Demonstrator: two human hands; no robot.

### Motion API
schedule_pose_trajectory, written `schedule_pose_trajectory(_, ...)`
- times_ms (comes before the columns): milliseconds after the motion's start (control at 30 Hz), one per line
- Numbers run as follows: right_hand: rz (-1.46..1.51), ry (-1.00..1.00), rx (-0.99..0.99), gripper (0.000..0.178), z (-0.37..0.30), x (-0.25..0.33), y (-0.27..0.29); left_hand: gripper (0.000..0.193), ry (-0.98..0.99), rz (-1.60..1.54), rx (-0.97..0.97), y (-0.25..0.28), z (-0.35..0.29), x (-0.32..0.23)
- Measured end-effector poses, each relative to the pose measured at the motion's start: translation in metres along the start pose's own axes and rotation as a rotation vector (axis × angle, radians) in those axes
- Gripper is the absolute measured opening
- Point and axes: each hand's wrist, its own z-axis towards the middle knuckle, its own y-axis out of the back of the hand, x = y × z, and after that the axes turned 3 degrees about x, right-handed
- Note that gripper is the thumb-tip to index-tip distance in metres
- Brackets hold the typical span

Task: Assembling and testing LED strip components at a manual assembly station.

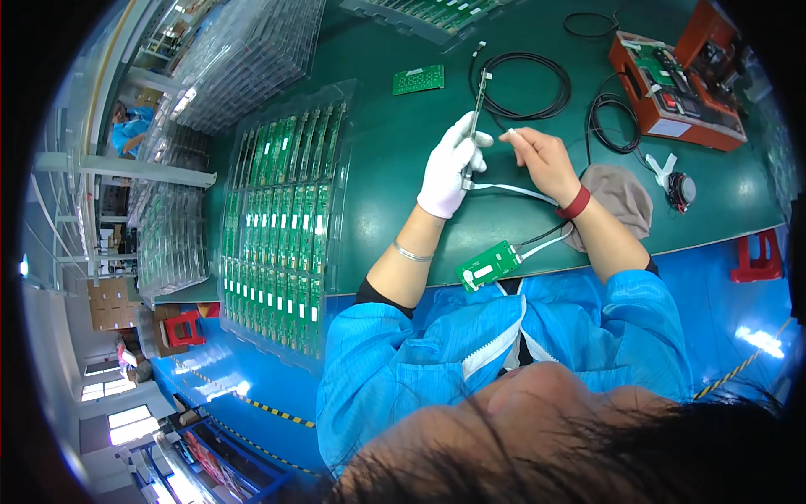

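Observation:
My left hand [449,168], in a white glove, grips a narrow green circuit board [479,105] turned edge-on and held upright above the table. A white flat cable [514,190] runs from the lower end of this board toward my right wrist. My bare right hand [541,160], with a red wristband, is closed in a pinch just right of the board. Something small and white shows at its fingertips, too small to name. Near the front table edge lies a second green board [489,266] with a white and a black cable attached.
A clear tray [337,227] of several green boards lies left, with stacked clear trays [243,63] behind. A loose board [418,80], a coiled black cable [564,88], an open orange box [680,130], a beige cloth [620,202] and a black cable reel [682,191] share the green table.

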Motion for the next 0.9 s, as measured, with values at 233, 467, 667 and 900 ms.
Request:
schedule_pose_trajectory(233,0.094,0.001,-0.112,0.027,0.012,-0.018,0.031,0.049,0.137,0.026,0.181,-0.007,0.005,-0.006)
schedule_pose_trajectory(467,0.209,0.035,-0.204,0.029,0.016,-0.022,0.045,0.049,0.172,0.168,0.271,-0.015,0.008,-0.006)
schedule_pose_trajectory(667,0.155,0.020,-0.148,0.028,0.018,-0.030,0.054,0.050,0.178,0.282,0.293,-0.010,0.010,-0.013)
schedule_pose_trajectory(900,0.035,0.018,0.012,0.027,0.020,-0.026,0.059,0.048,0.240,0.547,0.326,-0.005,0.005,-0.032)
